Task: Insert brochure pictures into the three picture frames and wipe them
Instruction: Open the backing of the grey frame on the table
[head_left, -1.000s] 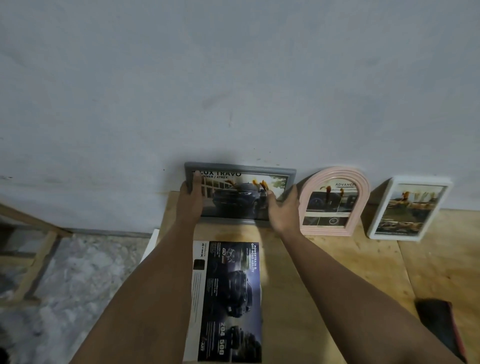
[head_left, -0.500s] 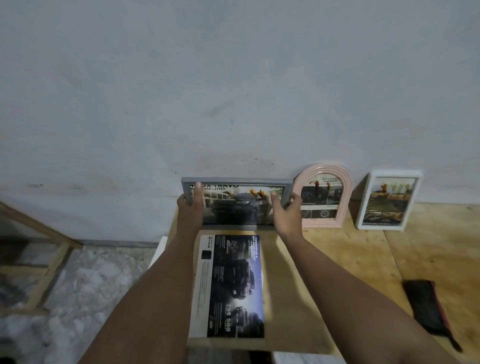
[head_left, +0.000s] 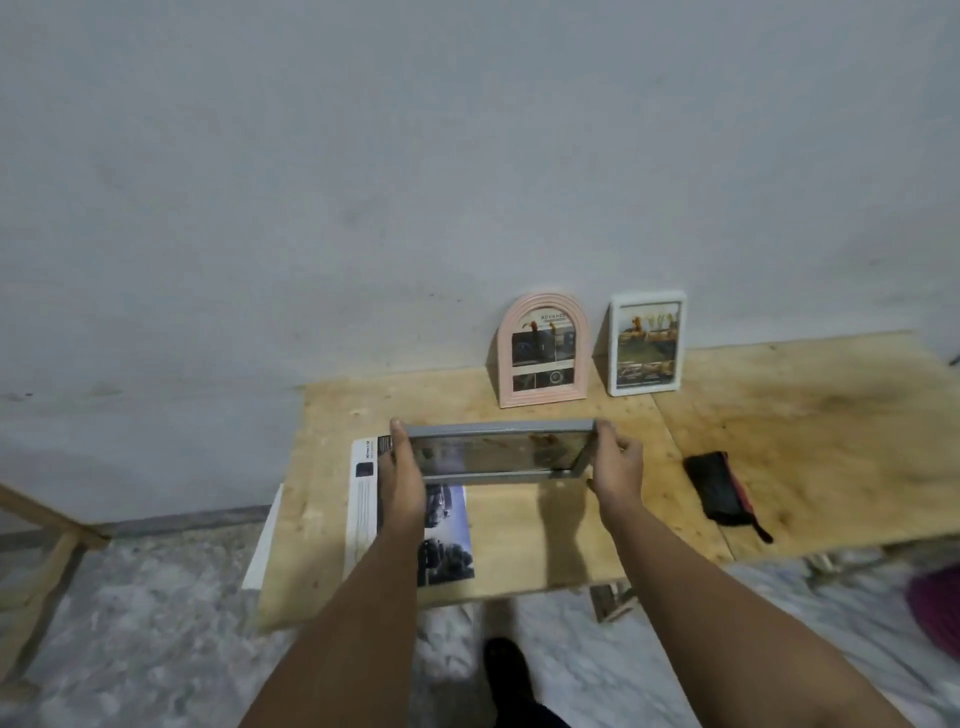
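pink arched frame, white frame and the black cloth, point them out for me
pink arched frame (head_left: 543, 349), head view, on the picture behind its glass
white frame (head_left: 647, 343), head view, on the middle of its picture
black cloth (head_left: 716, 488), head view, on its dark middle

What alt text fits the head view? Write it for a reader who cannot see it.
Two bare hands, left hand and right hand, hold a grey picture frame by its short ends above a plywood table. A car brochure lies under the left arm. A pink arched frame and a white frame lean against the wall, and a black pouch lies to the right.
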